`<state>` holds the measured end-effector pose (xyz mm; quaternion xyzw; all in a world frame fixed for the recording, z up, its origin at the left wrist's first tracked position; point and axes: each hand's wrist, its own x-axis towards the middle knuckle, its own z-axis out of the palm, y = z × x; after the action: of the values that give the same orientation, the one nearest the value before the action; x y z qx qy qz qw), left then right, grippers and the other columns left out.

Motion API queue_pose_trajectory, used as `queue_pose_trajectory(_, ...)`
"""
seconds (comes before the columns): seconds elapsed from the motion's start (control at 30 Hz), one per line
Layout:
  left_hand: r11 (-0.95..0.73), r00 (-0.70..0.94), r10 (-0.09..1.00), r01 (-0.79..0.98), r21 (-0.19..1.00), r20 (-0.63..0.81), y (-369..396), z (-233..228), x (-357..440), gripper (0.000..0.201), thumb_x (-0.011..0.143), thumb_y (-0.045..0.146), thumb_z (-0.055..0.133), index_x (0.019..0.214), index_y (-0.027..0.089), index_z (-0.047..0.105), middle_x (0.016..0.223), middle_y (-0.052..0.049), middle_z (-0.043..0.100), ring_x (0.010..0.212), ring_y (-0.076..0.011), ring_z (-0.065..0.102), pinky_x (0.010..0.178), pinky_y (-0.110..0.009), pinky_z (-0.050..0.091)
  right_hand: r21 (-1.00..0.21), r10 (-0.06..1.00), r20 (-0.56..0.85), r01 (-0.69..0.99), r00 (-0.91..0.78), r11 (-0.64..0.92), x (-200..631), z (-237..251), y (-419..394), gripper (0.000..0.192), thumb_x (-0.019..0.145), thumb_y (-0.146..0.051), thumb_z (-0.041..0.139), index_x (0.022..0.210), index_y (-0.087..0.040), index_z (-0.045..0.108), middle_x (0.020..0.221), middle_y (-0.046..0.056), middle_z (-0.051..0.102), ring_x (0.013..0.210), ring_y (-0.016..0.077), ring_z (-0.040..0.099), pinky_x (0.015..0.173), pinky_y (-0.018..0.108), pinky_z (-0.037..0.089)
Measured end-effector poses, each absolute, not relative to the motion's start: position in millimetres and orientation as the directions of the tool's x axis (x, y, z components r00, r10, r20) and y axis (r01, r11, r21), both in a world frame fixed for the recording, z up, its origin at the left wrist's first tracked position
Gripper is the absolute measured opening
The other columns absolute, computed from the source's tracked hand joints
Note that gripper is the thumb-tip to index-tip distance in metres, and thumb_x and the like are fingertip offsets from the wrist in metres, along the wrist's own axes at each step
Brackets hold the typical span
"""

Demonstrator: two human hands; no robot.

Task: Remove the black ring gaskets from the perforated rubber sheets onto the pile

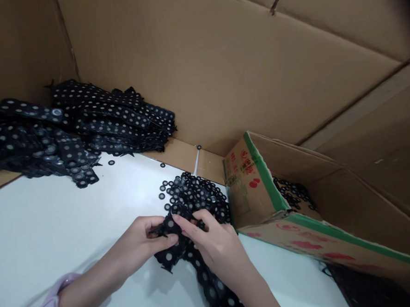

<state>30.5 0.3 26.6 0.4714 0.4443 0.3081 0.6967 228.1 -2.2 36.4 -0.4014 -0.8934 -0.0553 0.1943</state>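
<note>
I am finding the black dotted piece [168, 256] raised between both hands, just above the white bench [73, 217] and short of its far right corner. The left hand [137, 241] is gripping it from the left, with the thumb pressing along the near side and the index finger bent behind. The right hand [213, 238] is closing on its upper part, thumb and index finger converging there; I am unable to tell exactly what lies between those fingertips. A dotted strip [214, 282] is trailing beneath the right wrist toward the lower border of my view; I cannot confirm whether it is joined to the held piece. Directly beyond the fingers, a heap of black rings [196, 191] is filling the bench's far right corner and reaching the side of a green-edged carton [248, 202], which is standing tilted in my view along the right. More rings [292, 194] are lying inside it. Two single rings are resting apart near the far edge, one [111, 162] left of the other [162, 165]. Farther left, stacked dotted sheets [115, 117] are lying across that far edge, before a tall cardboard wall [186, 71]. A lilac band [54, 306] is encircling the left wrist.
</note>
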Motion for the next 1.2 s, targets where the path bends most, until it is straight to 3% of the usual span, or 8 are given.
queue_pose_trajectory(0.17, 0.280, 0.469, 0.837, 0.077, 0.957, -0.282, -2.8, 17.3, 37.6, 0.019, 0.079, 0.031, 0.066, 0.065, 0.018, 0.063, 0.061, 0.005, 0.043, 0.061, -0.0144, 0.035, 0.057, -0.027, 0.027, 0.077, 0.672, 0.324, 0.727, -0.666, 0.683, 223.2, 37.6, -6.6, 0.041, 0.108, -0.034, 0.031, 0.124, -0.025, 0.068, 0.058, -0.001, 0.064, 0.037, 0.0155, 0.056, 0.042, 0.031, 0.027)
queue_pose_trajectory(0.37, 0.216, 0.493, 0.839, 0.089, 0.972, -0.232, -8.0, 18.7, 39.4, 0.018, 0.080, 0.027, 0.061, 0.064, 0.018, 0.058, 0.063, 0.005, 0.039, 0.063, -0.0143, 0.034, 0.057, -0.026, 0.028, -0.448, 0.749, 0.241, 0.614, -0.617, 0.650, 229.4, 43.3, 2.9, 0.050, 0.103, -0.053, 0.035, 0.113, -0.022, 0.074, 0.079, 0.002, 0.079, 0.063, 0.0141, 0.072, 0.056, 0.023, 0.046)
queue_pose_trajectory(0.47, 0.167, 0.491, 0.851, 0.083, 0.982, -0.186, -9.6, 25.8, 39.0, 0.019, 0.083, 0.029, 0.060, 0.067, 0.019, 0.059, 0.066, 0.004, 0.046, 0.066, -0.0159, 0.039, 0.060, -0.027, 0.032, -0.504, 0.772, 0.263, 0.600, -0.578, 0.621, 228.1, 38.7, 1.6, 0.049, 0.105, -0.050, 0.036, 0.109, -0.019, 0.074, 0.086, 0.005, 0.081, 0.068, 0.0166, 0.075, 0.061, 0.025, 0.047)
queue_pose_trajectory(0.53, 0.135, 0.492, 0.856, 0.083, 0.987, -0.158, -10.3, 28.9, 38.8, 0.021, 0.085, 0.032, 0.059, 0.069, 0.019, 0.060, 0.069, 0.002, 0.050, 0.068, -0.0174, 0.043, 0.063, -0.028, 0.035, -0.485, 0.786, 0.316, 0.621, -0.531, 0.615, 224.7, 33.4, -1.1, 0.051, 0.107, -0.043, 0.031, 0.096, -0.017, 0.073, 0.071, 0.005, 0.078, 0.055, 0.0171, 0.070, 0.053, 0.027, 0.041)
queue_pose_trajectory(0.7, 0.088, 0.494, 0.860, 0.107, 0.990, -0.129, -10.2, 27.9, 37.4, 0.026, 0.088, 0.038, 0.061, 0.071, 0.018, 0.062, 0.071, 0.001, 0.048, 0.072, -0.0196, 0.046, 0.065, -0.029, 0.037, -0.617, 0.874, 0.324, 0.620, -0.362, 0.485, 216.4, 25.6, -4.6, 0.052, 0.106, -0.039, 0.025, 0.063, -0.022, 0.048, 0.041, -0.004, 0.048, 0.033, 0.0114, 0.049, 0.042, 0.024, 0.031)
queue_pose_trajectory(0.83, 0.083, 0.528, 0.840, 0.110, 0.990, -0.129, -10.5, 28.6, 36.3, 0.024, 0.090, 0.036, 0.060, 0.074, 0.018, 0.065, 0.073, 0.001, 0.051, 0.072, -0.0193, 0.048, 0.065, -0.028, 0.037, -0.784, 0.960, 0.217, 0.554, -0.175, 0.279, 213.6, 25.1, -4.5, 0.050, 0.107, -0.042, 0.020, 0.065, -0.024, 0.039, 0.040, -0.009, 0.039, 0.027, 0.0077, 0.044, 0.032, 0.017, 0.032)
queue_pose_trajectory(1.0, 0.213, 0.552, 0.805, 0.070, 0.974, -0.216, -10.4, 28.1, 38.2, 0.022, 0.083, 0.031, 0.068, 0.066, 0.017, 0.064, 0.070, 0.001, 0.054, 0.069, -0.0180, 0.048, 0.065, -0.028, 0.035, -0.972, 0.977, -0.041, 0.216, 0.211, -0.088, 217.9, 25.3, 1.3, 0.058, 0.094, -0.071, 0.036, 0.079, -0.019, 0.057, 0.042, -0.007, 0.049, 0.027, 0.0068, 0.042, 0.026, 0.015, 0.027)
queue_pose_trajectory(1.2, 0.517, 0.478, 0.750, 0.006, 0.856, -0.457, -7.0, 20.0, 37.2, 0.026, 0.072, 0.039, 0.077, 0.079, 0.018, 0.065, 0.070, 0.004, 0.053, 0.068, -0.0163, 0.047, 0.064, -0.027, 0.036, -0.988, 0.990, -0.090, 0.117, 0.106, -0.102, 224.8, 26.0, 10.9, 0.057, 0.090, -0.070, 0.047, 0.120, -0.022, 0.055, 0.054, -0.008, 0.056, 0.028, 0.0053, 0.045, 0.026, 0.011, 0.029)
